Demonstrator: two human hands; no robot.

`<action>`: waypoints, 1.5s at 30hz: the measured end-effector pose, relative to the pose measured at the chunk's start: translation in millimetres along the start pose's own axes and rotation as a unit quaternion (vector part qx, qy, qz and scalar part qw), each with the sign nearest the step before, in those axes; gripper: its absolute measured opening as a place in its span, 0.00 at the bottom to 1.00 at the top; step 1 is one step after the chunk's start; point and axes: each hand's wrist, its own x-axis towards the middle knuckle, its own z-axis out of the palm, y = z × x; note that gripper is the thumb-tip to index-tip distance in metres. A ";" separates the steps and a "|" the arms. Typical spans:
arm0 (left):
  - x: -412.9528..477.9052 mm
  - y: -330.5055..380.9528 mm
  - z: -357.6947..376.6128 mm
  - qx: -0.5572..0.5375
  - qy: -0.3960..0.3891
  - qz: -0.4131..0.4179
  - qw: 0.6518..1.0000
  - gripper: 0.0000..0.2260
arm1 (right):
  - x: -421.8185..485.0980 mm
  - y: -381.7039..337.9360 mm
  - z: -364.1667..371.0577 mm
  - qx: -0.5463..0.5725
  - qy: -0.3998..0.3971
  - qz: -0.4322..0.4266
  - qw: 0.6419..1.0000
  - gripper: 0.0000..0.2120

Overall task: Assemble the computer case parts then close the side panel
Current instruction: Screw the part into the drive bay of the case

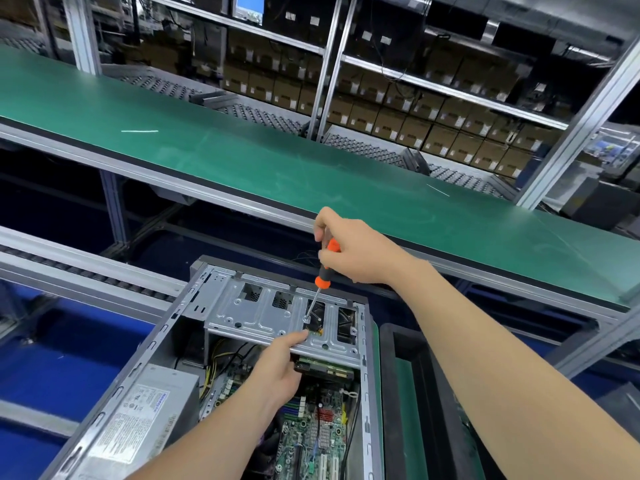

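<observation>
Open grey steel computer case [166, 358], lying on its side at lower centre, interior facing up. Silver sheet-metal drive bracket [256, 317] spanning the far end of the case, above a green motherboard [311, 441]. Right hand [349, 252] curled round the orange-and-black handle of a slim screwdriver [323, 271], held tilted, shaft tip seated on a small silver screw [306, 319] in the bracket's top face. Left hand [277, 370] gripping the bracket's near edge: 1 digit laid on top, the others tucked beneath and mostly hidden. Grey boxed power supply [138, 414] with a white label in the near-left corner of the case. Black tray with green lining [389, 375] just beside the case on the right. Long green conveyor belt [242, 157] beyond, on an aluminium frame. Shelves of brown cardboard boxes [450, 133] behind it.
</observation>
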 end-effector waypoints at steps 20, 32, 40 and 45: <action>-5.9 2.0 2.5 0.006 -0.002 -0.007 1.000 0.19 | 1.7 0.0 12.0 -0.108 0.077 0.046 0.990 0.19; -3.7 -0.3 2.6 0.000 0.016 0.012 1.000 0.28 | -2.4 5.6 3.4 -0.019 -0.017 -0.019 0.999 0.10; -9.9 1.0 3.7 0.018 0.021 0.029 0.999 0.20 | -4.4 2.2 14.6 -0.022 0.062 0.033 0.997 0.13; -18.8 2.3 9.1 -0.010 0.024 0.015 1.000 0.13 | -8.1 -0.4 15.8 0.010 0.096 0.049 0.994 0.07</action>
